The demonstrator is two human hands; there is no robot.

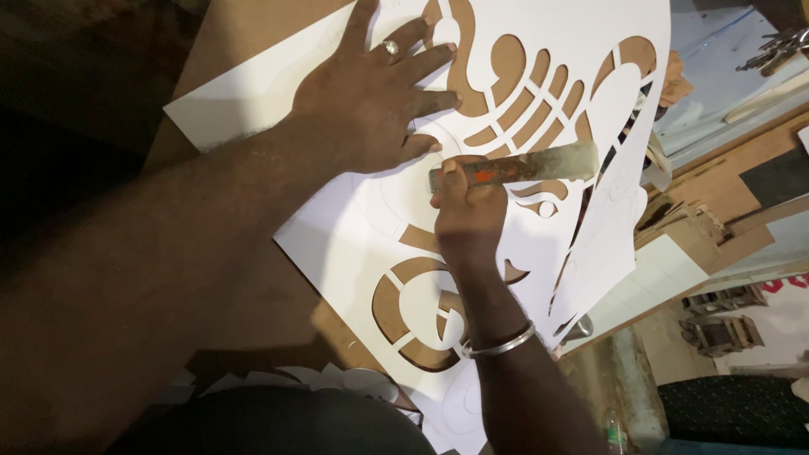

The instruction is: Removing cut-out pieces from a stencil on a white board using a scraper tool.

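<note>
Right, my left hand (371, 101) lies flat, fingers spread, pinning the white stencil sheet (581, 34) to the brown tabletop (244, 25). My right hand (466, 211) is clenched round the worn metal blade tool (527, 166), its tip hidden beneath my fist. Best, I reckon, to press close beside the cut and follow the curves slowly.

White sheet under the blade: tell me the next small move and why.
Probably draw the metal blade a little further along the pencilled curve, since the right hand grips it against the white sheet beside already cut openings, while the left hand lies flat pinning the sheet down.
</note>
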